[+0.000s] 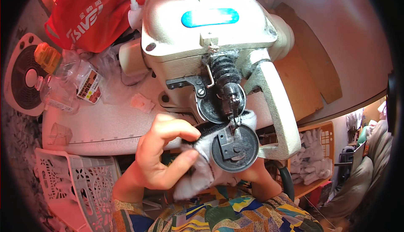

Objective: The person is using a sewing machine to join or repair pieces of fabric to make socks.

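A cream industrial sewing machine (202, 34) fills the upper middle, with black round feed discs (235, 148) at its working end. A grey glove (202, 169) with a dark cuff is pressed between the discs. My left hand (162, 152) pinches the glove's edge just left of the discs, thumb and forefinger closed on the cloth. My right hand (256, 177) is mostly hidden under the discs and the glove; only part of its wrist shows, so its grip cannot be made out.
A red bag (90, 13) lies at the back left beside a plastic bottle (63, 84) with an orange cap and a round fan (25, 78). A white plastic crate (80, 181) stands at the lower left. An orange basket (324, 148) holds several pale gloves at the right.
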`<state>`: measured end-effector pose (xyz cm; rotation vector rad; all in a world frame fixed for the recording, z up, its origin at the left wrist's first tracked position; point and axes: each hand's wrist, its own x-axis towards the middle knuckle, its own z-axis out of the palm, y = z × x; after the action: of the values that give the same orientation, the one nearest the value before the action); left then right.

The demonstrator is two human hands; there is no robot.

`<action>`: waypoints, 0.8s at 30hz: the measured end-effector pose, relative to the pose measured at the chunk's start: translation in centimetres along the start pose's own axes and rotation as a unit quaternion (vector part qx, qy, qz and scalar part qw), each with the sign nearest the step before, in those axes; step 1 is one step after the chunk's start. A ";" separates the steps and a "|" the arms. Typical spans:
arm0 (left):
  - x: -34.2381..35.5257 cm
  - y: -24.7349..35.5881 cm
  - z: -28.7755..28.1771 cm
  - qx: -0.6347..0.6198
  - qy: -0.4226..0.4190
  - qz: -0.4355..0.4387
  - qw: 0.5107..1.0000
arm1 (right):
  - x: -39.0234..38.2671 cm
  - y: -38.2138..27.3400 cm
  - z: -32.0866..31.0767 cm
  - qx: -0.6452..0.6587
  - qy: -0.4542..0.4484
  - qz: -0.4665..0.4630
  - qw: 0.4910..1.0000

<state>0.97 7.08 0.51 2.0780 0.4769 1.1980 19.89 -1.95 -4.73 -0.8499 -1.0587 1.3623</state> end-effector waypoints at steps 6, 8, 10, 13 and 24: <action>0.4 1.4 -1.6 0.269 0.004 0.142 0.953 | -2.2 2.1 -1.7 -0.213 -0.036 -0.052 0.975; 0.4 0.8 -1.4 0.241 0.031 0.147 0.959 | -1.7 1.9 -1.5 -0.186 -0.019 -0.080 0.979; 0.5 0.6 -1.2 0.215 0.049 0.144 0.965 | -1.3 1.3 -1.6 -0.212 0.019 -0.091 0.973; 0.8 0.5 -0.5 0.182 0.061 0.135 0.972 | -1.3 0.4 -2.5 -0.311 0.082 -0.120 0.939; 1.2 -0.1 0.7 0.155 0.027 0.129 0.979 | -0.6 -1.0 -3.7 -0.263 0.214 -0.189 0.922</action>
<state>2.15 7.58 0.96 2.4365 0.4529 1.4051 23.71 -2.19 -5.09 -1.1947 -1.1752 0.5276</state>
